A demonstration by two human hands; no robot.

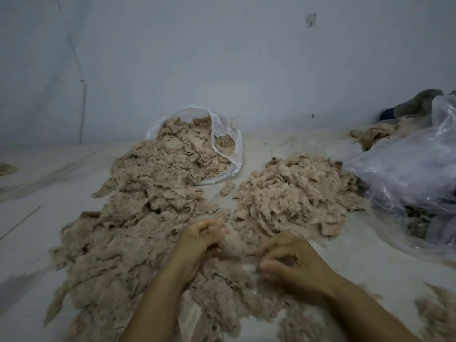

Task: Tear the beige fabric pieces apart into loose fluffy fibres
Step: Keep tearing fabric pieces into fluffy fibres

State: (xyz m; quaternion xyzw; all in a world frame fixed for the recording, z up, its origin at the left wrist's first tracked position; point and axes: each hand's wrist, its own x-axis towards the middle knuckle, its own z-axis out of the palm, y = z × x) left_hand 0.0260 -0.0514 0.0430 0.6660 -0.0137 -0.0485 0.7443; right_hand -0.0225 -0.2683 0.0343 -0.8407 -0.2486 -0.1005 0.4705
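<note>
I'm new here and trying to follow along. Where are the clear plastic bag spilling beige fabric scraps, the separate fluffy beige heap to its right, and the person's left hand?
Clear plastic bag [228,134]: head view, on its upright mesh-like wall.
Fluffy beige heap [296,191]: head view, its middle.
Left hand [201,239]: head view, back of the hand.

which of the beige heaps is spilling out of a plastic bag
The big left heap: its far end sits inside the open clear bag. The right heap lies loose on the surface, apart from that bag.

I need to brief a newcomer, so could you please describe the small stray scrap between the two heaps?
Start at the open clear bag by the wall. Just below its mouth, one small beige scrap lies alone on the floor, touching neither heap.
</note>
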